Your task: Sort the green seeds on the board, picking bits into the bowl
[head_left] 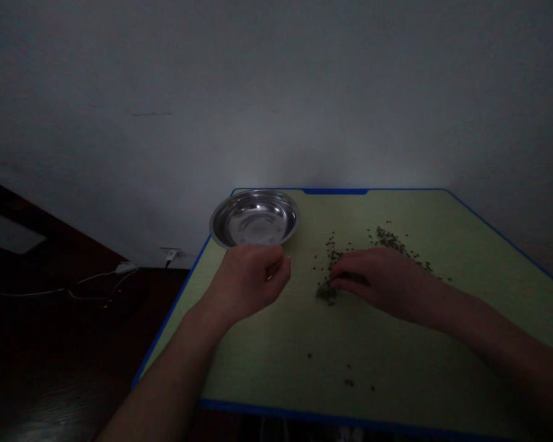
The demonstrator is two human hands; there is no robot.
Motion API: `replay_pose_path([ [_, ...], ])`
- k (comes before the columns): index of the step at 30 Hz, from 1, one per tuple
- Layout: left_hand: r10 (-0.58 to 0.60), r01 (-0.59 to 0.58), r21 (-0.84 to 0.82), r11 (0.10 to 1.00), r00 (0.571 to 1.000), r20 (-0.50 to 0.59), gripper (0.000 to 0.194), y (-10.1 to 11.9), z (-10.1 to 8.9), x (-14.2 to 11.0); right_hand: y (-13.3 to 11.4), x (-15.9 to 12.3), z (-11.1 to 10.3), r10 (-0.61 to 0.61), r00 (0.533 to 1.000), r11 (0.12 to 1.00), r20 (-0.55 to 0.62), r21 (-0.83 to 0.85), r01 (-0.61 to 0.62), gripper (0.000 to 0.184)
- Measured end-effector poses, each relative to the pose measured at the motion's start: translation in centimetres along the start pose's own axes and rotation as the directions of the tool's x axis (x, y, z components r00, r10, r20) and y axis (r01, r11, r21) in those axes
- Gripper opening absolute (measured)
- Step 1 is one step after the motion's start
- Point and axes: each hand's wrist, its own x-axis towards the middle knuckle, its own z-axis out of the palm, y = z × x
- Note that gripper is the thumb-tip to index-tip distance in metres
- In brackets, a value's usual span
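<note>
Many small dark grains, perhaps beans or seeds (389, 239), lie scattered over the right half of a pale green table (267, 362). My right hand (382, 276) reaches down among them, its thumb and fingertips drawn together at a small pile. What sits between those fingertips is too small and dark to make out. My left hand (253, 279) is curled into a loose fist above the table, just in front of a shiny steel basin (216, 236). Whatever its fingers enclose is hidden. The inside of the basin shows bare metal.
A blue edge (166, 319) runs round the table, which stands against a grey wall (276, 92). Several stray grains (349, 382) lie near the front edge. On the left, a plug (170, 255) and white cables (90, 296) are by the dark floor.
</note>
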Motion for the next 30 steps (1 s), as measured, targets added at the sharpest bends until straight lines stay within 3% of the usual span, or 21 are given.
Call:
replay_pose_path([
  [15,-0.031,0.031,-0.015,0.999,0.999,0.031,0.037,0.2,-0.1,0.1,-0.5,0.4,-0.1,-0.032,0.997,0.998,0.074,0.058,0.027,0.016],
  [30,-0.009,0.009,-0.008,1.000,1.000,0.011,0.038,0.1,-0.1,0.2,-4.2,-2.0,2.6,-0.110,0.980,0.966,0.166,0.251,0.066,0.012],
])
